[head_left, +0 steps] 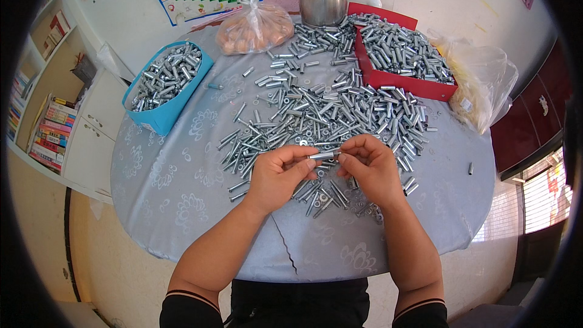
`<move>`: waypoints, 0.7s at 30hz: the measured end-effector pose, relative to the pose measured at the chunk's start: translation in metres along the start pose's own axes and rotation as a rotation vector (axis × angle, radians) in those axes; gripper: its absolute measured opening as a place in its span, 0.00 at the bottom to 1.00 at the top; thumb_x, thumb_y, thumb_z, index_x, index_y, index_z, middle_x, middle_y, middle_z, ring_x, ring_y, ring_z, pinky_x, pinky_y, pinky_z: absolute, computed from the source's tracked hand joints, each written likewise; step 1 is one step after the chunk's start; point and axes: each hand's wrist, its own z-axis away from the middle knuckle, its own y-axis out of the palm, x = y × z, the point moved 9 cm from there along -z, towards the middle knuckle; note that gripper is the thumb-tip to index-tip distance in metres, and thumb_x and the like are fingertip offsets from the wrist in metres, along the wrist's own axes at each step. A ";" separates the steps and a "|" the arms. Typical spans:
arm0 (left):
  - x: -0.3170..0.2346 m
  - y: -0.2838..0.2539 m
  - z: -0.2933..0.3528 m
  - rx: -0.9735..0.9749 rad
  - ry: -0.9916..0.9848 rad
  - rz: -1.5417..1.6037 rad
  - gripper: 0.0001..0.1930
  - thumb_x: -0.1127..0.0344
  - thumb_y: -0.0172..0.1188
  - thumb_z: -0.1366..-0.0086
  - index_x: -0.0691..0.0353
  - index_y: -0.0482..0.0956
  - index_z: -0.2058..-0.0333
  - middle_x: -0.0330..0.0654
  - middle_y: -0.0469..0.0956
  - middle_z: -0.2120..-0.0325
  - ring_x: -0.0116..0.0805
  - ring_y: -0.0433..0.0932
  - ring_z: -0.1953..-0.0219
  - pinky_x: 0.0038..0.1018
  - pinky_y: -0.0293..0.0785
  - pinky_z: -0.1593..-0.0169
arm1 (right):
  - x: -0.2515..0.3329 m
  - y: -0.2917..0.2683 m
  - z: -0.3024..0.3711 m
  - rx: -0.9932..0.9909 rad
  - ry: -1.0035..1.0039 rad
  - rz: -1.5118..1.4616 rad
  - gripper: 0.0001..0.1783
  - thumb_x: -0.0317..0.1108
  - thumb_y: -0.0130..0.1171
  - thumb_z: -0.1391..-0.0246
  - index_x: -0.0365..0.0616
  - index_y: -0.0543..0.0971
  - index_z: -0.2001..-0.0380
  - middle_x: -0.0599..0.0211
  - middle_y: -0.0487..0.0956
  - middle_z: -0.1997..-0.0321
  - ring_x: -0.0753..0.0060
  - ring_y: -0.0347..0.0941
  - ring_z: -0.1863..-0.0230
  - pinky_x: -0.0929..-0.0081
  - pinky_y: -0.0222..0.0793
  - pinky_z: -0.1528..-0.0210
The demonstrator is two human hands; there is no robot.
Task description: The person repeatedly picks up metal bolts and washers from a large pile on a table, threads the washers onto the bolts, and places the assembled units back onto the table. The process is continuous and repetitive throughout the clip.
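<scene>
Over the near side of a metal heap, my left hand (273,176) pinches one end of a silver sleeve anchor (324,155) between thumb and fingers. At its other end, the fingertips of my right hand (375,170) are closed. The anchor lies roughly level between the two hands. Loose bolts (243,146), metal sleeves (388,115) and small washers (323,197) spread in a heap beneath and beyond my hands. Some of the pieces directly under my fingers are hidden.
A blue container (167,123) of metal pieces stands left; a red box (405,89) of them stands back right. Behind are a bag of eggs (255,30), a steel pot (323,0) and a clear plastic bag (486,79). A grey cloth (176,206) covers the round table.
</scene>
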 end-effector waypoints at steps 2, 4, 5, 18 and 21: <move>0.001 0.000 0.000 0.001 -0.007 0.001 0.11 0.77 0.58 0.35 0.70 0.78 0.54 0.47 0.83 0.64 0.28 0.82 0.67 0.21 0.80 0.62 | 0.000 0.000 0.000 -0.002 0.010 0.001 0.05 0.23 0.59 0.43 0.36 0.77 0.63 0.69 0.80 0.68 0.81 0.77 0.69 0.82 0.73 0.66; 0.001 -0.001 0.000 0.006 -0.007 0.028 0.11 0.77 0.57 0.35 0.70 0.78 0.54 0.47 0.82 0.64 0.28 0.82 0.67 0.21 0.80 0.62 | -0.001 0.002 0.000 0.010 0.004 0.015 0.06 0.24 0.60 0.44 0.37 0.78 0.62 0.70 0.80 0.68 0.82 0.76 0.70 0.83 0.72 0.67; 0.001 -0.002 0.000 0.008 -0.008 0.041 0.11 0.77 0.57 0.34 0.70 0.78 0.54 0.47 0.82 0.64 0.29 0.82 0.67 0.21 0.80 0.62 | -0.002 0.002 0.000 0.017 0.001 0.022 0.07 0.24 0.61 0.44 0.37 0.79 0.62 0.70 0.80 0.68 0.83 0.75 0.70 0.83 0.71 0.68; -0.008 -0.013 -0.003 -0.092 0.047 0.129 0.11 0.75 0.56 0.34 0.70 0.78 0.54 0.46 0.83 0.64 0.27 0.81 0.68 0.22 0.80 0.62 | 0.019 0.029 0.012 0.165 -0.554 0.944 0.05 0.32 0.63 0.52 0.48 0.82 0.70 0.68 0.78 0.70 0.62 0.76 0.68 0.66 0.72 0.66; -0.007 -0.012 -0.003 -0.084 0.053 0.116 0.11 0.75 0.56 0.34 0.70 0.78 0.54 0.45 0.83 0.64 0.26 0.81 0.68 0.22 0.79 0.62 | 0.015 0.034 0.011 0.184 -0.545 0.999 0.04 0.34 0.63 0.53 0.49 0.82 0.71 0.68 0.77 0.70 0.59 0.76 0.66 0.63 0.73 0.66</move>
